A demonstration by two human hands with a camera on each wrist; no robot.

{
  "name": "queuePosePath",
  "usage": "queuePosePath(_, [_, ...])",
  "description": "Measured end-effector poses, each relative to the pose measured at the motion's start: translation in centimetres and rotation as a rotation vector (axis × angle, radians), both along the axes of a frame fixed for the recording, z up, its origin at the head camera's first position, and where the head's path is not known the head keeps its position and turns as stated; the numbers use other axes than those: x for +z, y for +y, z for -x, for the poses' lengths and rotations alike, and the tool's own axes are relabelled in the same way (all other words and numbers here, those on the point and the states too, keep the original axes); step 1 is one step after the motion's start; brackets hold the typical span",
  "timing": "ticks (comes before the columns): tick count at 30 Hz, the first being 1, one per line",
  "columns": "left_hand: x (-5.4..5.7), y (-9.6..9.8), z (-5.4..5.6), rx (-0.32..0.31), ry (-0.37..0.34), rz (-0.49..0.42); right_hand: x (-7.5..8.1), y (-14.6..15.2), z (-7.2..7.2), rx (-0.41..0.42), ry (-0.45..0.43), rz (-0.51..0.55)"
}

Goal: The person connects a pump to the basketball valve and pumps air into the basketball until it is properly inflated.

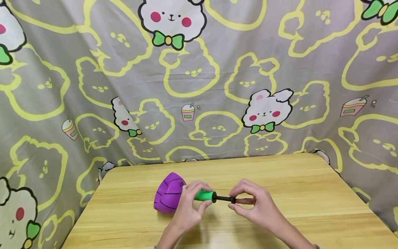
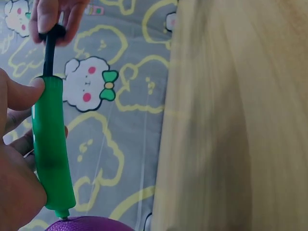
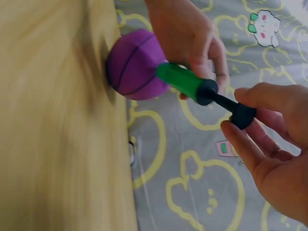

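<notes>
A purple ball (image 1: 168, 195) with black lines, dented and partly deflated, sits on the table at the left of the hands. The green barrel of a hand pump (image 2: 52, 144) runs to the ball, its nozzle end meeting the ball's surface in the left wrist view. My left hand (image 1: 190, 205) grips this barrel, thumb along its near side. My right hand (image 1: 258, 204) pinches the black handle (image 3: 243, 116) at the end of the pump's rod. Part of the black rod (image 1: 224, 198) shows between barrel and handle.
The wooden table (image 1: 280, 173) extends around the hands, its far edge against a grey curtain (image 1: 217, 93) printed with yellow outlines and white cartoon animals. The curtain also hangs along the left and right sides.
</notes>
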State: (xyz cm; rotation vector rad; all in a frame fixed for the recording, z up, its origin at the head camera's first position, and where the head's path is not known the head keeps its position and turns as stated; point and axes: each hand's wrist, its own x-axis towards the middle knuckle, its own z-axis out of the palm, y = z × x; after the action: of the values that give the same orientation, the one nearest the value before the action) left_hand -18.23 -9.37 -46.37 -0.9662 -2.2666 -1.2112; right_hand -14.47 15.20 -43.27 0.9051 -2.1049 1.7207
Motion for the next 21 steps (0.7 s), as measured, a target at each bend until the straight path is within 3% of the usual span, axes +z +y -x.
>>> queuePosePath(6, [0.2,-1.0,0.5,0.026,0.032,-0.001,1.0,1.3,-0.2,0.005,-0.013,-0.022])
queuePosePath(12, [0.5,-1.9,0.7,0.069,0.020,-0.017,1.8,2.6,-0.3,-0.011,-0.010,-0.054])
queuePosePath(21, [0.9,-1.9,0.6,0.073,-0.006,-0.035,2.7,3.7,-0.4,0.045,-0.050,-0.038])
